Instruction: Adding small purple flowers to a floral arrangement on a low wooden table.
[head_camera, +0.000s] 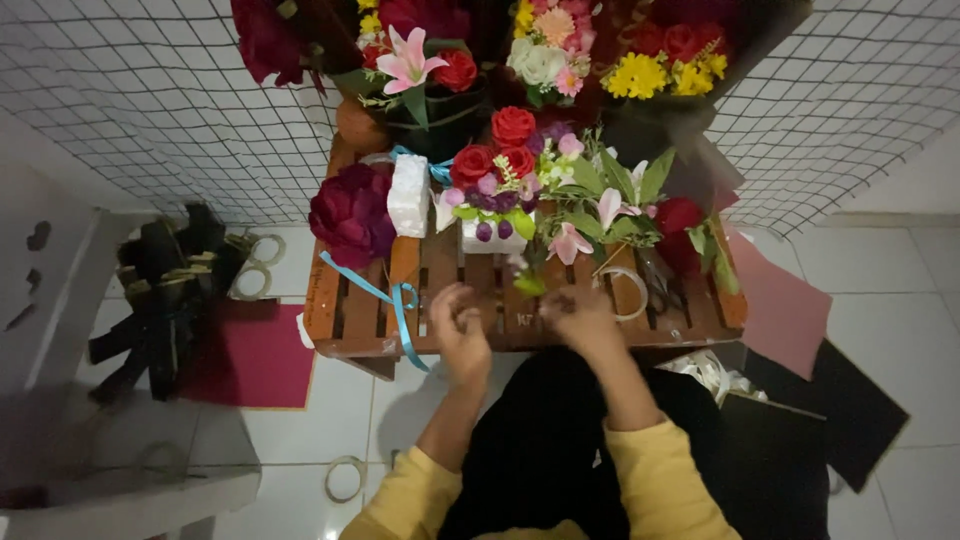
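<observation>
At the near edge of the wooden slatted table (360, 310), both hands are working close together over the boards. The left hand (462, 330) is curling its fingers loosely, and the right hand (585, 318) is bunching into a half-closed grip; motion blur is hiding whether either is pinching anything, so that cannot be told. The thing nearest them is the small flower arrangement (520, 190) of red roses, purple buds and pink lilies, standing at 12 o'clock from the hands in a white foam block (487, 238).

At 10 o'clock a blue ribbon (392, 298) is trailing over the table edge — a sleeve catching it would likely drag it off. At 2 o'clock a roll of tape (625, 292) is lying just beside the right hand. A dark magenta flower ball (350, 215) is sitting at 10 o'clock, farther out. Judged risk: the stems are leaning out of the foam toward the hands, so a hasty reach could tip the block — the light foam is offering little resistance.
</observation>
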